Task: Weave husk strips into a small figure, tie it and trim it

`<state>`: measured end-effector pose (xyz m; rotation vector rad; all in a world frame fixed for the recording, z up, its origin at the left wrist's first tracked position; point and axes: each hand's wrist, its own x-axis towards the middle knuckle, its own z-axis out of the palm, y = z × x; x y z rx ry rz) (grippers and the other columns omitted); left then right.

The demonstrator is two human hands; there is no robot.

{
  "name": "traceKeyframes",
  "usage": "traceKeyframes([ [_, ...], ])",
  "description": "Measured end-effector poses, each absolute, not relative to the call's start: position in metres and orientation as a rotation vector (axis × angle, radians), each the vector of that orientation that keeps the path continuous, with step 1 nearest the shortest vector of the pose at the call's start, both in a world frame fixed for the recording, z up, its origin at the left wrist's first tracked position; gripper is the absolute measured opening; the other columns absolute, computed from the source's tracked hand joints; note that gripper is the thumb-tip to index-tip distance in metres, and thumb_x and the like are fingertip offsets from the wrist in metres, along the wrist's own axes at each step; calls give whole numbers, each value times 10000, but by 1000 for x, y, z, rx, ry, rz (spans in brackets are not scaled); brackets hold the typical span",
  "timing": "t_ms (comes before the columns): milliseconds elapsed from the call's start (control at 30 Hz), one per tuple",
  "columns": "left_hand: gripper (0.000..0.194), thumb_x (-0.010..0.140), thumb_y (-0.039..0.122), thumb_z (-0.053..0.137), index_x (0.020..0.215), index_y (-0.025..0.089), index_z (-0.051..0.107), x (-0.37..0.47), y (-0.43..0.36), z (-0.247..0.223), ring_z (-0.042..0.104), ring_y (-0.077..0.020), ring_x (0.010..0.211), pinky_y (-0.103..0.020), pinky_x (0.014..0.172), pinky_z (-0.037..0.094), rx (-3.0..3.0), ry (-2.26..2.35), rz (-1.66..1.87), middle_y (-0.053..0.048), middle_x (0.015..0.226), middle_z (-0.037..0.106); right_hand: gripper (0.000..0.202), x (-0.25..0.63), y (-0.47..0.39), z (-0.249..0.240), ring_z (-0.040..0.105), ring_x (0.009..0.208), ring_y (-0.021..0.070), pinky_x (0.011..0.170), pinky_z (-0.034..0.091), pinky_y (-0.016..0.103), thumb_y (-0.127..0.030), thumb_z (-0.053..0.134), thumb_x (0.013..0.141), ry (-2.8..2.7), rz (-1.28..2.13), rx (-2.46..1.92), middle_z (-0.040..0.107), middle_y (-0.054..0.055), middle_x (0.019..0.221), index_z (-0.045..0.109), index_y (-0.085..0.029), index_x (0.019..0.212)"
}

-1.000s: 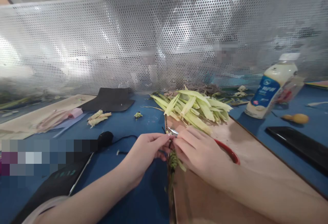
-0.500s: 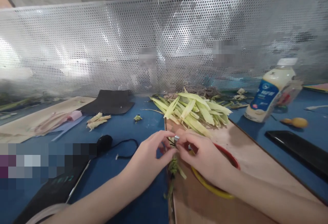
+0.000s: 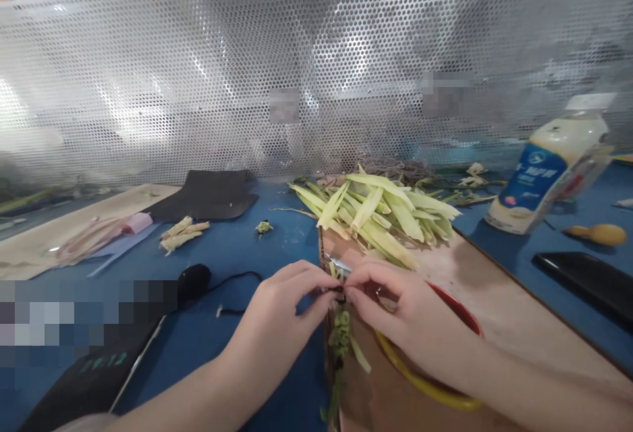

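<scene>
Fingertips of the left hand [image 3: 284, 307] and right hand [image 3: 403, 307] nearly meet just below the centre of the frame, each closed in a pinch at the top of a green strand [image 3: 341, 334]. A small dark piece [image 3: 339, 292] shows between the two pinches; it is too small to make out fully. The strand hangs from there toward the bottom edge, along the left side of a brown board [image 3: 499, 300]. Scissors [image 3: 425, 384] sit beneath the right hand, with a blade poking out past its fingers and red and yellow handles below; whether the palm grips them, I cannot tell.

Pale husks [image 3: 380, 211] lie heaped at the board's far end, right of centre. At the right of the frame are a bottle [image 3: 537, 165], a yellow thing [image 3: 601, 234] and a black slab [image 3: 588, 283]. Left of centre, a black sheet [image 3: 202, 198], pale scraps [image 3: 182, 235] and a green bit [image 3: 264, 227] lie on the blue table [image 3: 291, 247].
</scene>
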<state>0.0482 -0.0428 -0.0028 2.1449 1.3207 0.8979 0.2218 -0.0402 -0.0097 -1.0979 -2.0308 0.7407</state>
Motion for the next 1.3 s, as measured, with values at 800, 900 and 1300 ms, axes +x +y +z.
traceKeyframes([
  [800, 127, 796, 286, 511, 849, 194, 581, 52, -46, -1, 548, -141, 729, -244, 655, 429, 1642, 1273, 832, 5, 767, 614, 117, 223, -37, -13, 540, 706, 103, 645, 422, 237, -253, 474, 841, -1992, 833, -1155, 578, -28, 772, 572, -209, 797],
  [900, 128, 787, 287, 521, 824, 183, 586, 51, -45, -1, 543, -140, 731, -243, 670, 424, 1667, 1287, 800, 3, 765, 603, 116, 223, -38, -13, 539, 710, 107, 644, 422, 238, -240, 471, 839, -1987, 812, -1142, 578, -24, 767, 570, -202, 792],
  [1300, 86, 725, 174, 557, 783, 173, 620, 46, -39, -13, 543, -152, 793, -259, 723, 417, 1652, 1120, 805, -27, 871, 601, 104, 222, -37, -12, 533, 714, 102, 665, 418, 237, -213, 491, 827, -1985, 839, -1170, 575, -24, 769, 581, -196, 777],
])
